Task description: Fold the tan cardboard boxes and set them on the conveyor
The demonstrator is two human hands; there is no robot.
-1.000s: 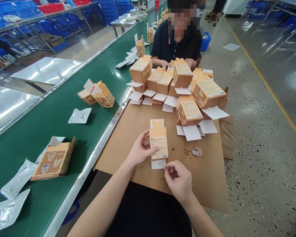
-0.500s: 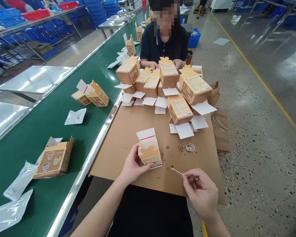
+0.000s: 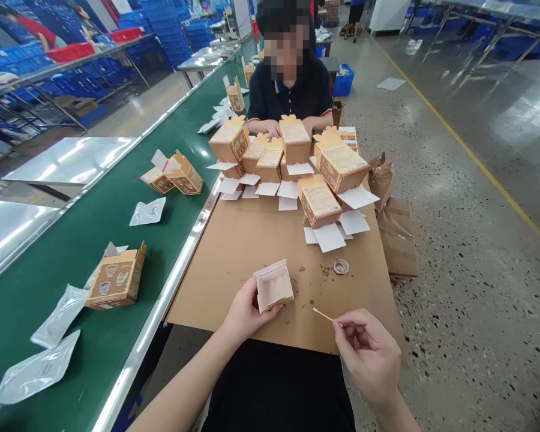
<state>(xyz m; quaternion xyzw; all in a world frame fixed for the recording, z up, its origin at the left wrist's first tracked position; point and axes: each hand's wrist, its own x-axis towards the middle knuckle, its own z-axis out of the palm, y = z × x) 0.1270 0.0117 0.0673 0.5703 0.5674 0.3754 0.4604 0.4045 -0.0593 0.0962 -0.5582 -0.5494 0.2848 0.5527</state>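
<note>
My left hand grips a small cardboard box by its side, above the near part of the brown board. The box's open end faces me and shows a pale inside. Between thumb and fingers of my right hand is a thin cotton swab, its tip pointing left toward the box without touching it. A small round clear dish lies beyond the swab, with dark specks and spots on the board beside it.
Several brown boxes with white flaps hanging out are stacked at the board's far end. A co-worker sits behind them. Left runs a green conveyor belt carrying boxes and silver pouches. The brown board ends at a metal rail.
The box in my left hand has tilted, so its open end now shows instead of the flap with the red line. The view has shifted slightly; my right hand stays nearly still.
</note>
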